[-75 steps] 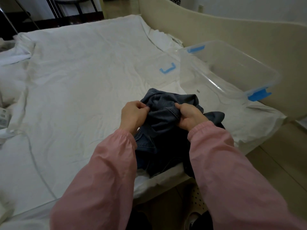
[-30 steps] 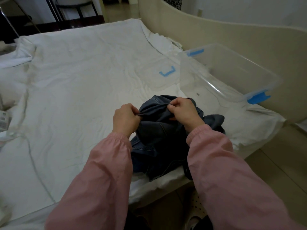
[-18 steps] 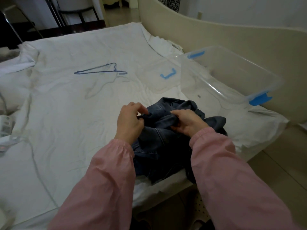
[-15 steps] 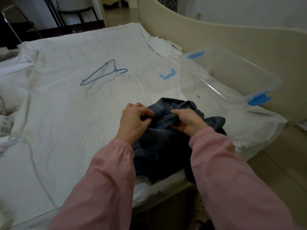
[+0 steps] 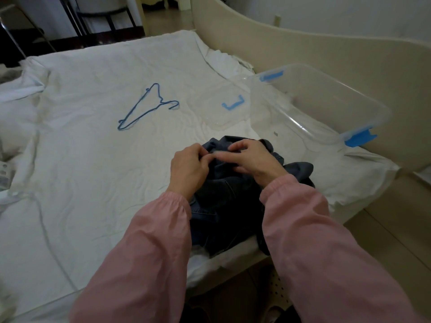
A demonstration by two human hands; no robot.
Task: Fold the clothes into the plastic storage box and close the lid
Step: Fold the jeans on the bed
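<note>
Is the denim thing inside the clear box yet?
No, the left hand and right hand grip the denim garment on the bed sheet, outside the storage box.

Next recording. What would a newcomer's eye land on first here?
Two pink-sleeved arms reach in from below, left hand and right hand both gripping a crumpled dark denim garment at the near edge of the white sheet. To the right a clear storage box with blue latches sits open, lid flat beside it. A blue wire hanger lies farther back.
</note>
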